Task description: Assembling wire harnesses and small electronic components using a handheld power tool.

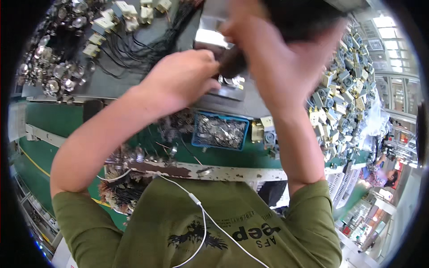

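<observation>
My left hand (187, 73) is at the bench machine, its fingers pressed together beside a dark cylindrical part (232, 62) of it. What those fingers hold, if anything, is hidden. Under that part sits a shiny metal fixture (233, 83) on a grey block. My right hand (281, 58) is raised at the machine's black upper body (308, 18), with the thumb toward the left. Motion blurs its fingers, so whether it grips the black body cannot be told. Black wires (147, 56) with cream blocks (103, 24) at their ends lie left of the machine.
A blue bin (244, 142) of small metal pieces stands near the bench's front edge. Round metal parts (58, 73) heap up at the far left. Grey and cream blocks (335, 100) pile along the right. A white cord (195, 199) hangs over my shirt. Another person (382, 176) is far off right.
</observation>
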`<state>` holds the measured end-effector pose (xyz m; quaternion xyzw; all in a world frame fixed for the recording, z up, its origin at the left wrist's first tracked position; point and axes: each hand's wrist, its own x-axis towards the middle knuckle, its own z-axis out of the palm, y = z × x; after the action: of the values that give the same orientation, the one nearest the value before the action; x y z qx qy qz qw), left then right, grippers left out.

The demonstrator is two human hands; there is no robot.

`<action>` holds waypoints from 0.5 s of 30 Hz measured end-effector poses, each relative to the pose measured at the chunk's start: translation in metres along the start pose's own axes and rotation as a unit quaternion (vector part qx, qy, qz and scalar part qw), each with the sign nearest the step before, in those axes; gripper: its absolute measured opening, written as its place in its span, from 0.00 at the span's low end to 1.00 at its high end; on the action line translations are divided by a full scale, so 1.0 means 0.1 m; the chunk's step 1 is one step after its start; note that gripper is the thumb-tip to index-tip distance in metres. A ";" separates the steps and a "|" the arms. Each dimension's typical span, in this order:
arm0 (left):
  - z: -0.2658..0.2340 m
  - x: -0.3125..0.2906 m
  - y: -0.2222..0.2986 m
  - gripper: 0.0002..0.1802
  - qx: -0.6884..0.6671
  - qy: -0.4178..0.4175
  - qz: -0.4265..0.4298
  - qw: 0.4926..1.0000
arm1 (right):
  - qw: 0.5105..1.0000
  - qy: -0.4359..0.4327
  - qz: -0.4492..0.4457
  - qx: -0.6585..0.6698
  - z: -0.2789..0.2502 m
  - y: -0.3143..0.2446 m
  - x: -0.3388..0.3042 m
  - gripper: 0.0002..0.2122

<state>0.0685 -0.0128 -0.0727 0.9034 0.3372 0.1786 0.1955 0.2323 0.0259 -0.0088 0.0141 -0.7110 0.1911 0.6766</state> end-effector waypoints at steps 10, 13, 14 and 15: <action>-0.10 -0.09 0.18 0.16 -0.010 0.013 0.124 0.992 | 0.916 0.167 0.277 -0.236 -0.28 -0.77 0.26 0.14; -0.12 -0.09 0.20 0.18 0.058 0.001 0.131 0.990 | 0.897 0.182 0.300 -0.270 -0.40 -0.75 0.20 0.24; -0.12 -0.10 0.19 0.19 0.079 0.008 0.141 0.987 | 0.890 0.162 0.307 -0.296 -0.40 -0.73 0.16 0.29; -0.10 -0.11 0.18 0.20 0.081 0.020 0.151 0.985 | 0.889 0.130 0.296 -0.326 -0.40 -0.74 0.17 0.31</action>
<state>0.0655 -0.0304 -0.0580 0.9531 0.2140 0.1961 0.0854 0.2901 -0.0270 0.0268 -0.4429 -0.6102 0.1399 0.6418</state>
